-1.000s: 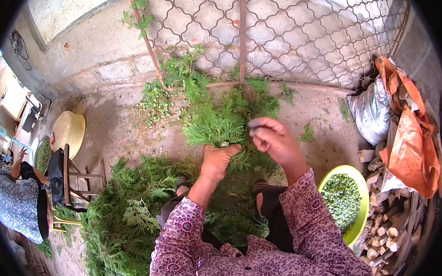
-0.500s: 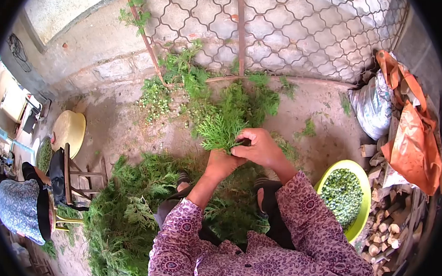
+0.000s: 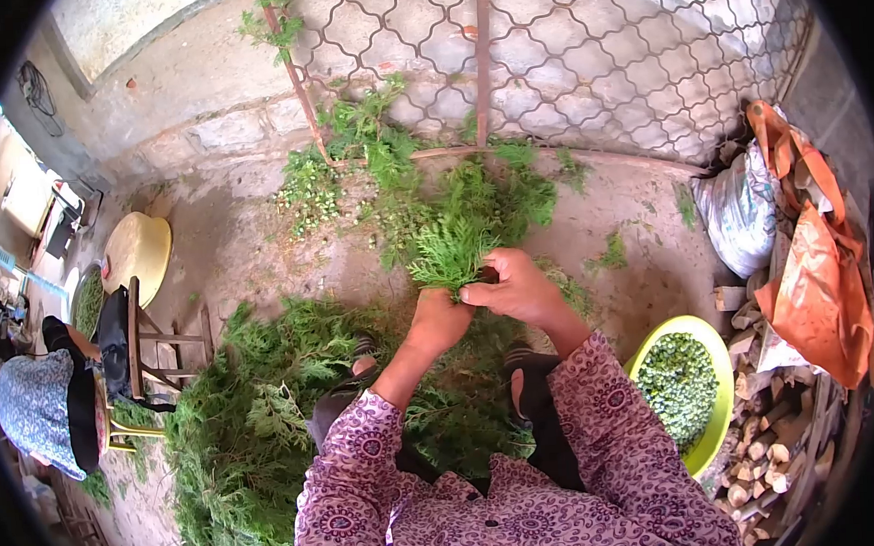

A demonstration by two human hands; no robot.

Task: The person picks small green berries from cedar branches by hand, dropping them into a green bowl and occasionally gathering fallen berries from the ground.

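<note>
A flat green conifer sprig (image 3: 448, 253) is held up between my two hands, its leafy fan pointing away from me. My left hand (image 3: 441, 319) is closed around its lower end. Thumb and fingers of my right hand (image 3: 519, 286) pinch close to the same spot, near the left hand's fingertips. What exactly lies between the right fingers is hidden. A heap of cut conifer branches (image 3: 238, 442) covers the ground to my left and reaches between my feet. More green sprigs (image 3: 473, 202) lie on the ground beyond my hands.
At my right stands a yellow-green basin (image 3: 717, 397) holding small green cones or berries, with split firewood (image 3: 763, 454) and an orange bag (image 3: 819, 293) past it. To the left are a wooden stool frame (image 3: 169, 351), a large yellow basin (image 3: 150, 258) and a seated person (image 3: 34, 408).
Both hands and the sprig have shifted slightly right in view. The hands remain close together on the stem; the heap and basin look the same.
</note>
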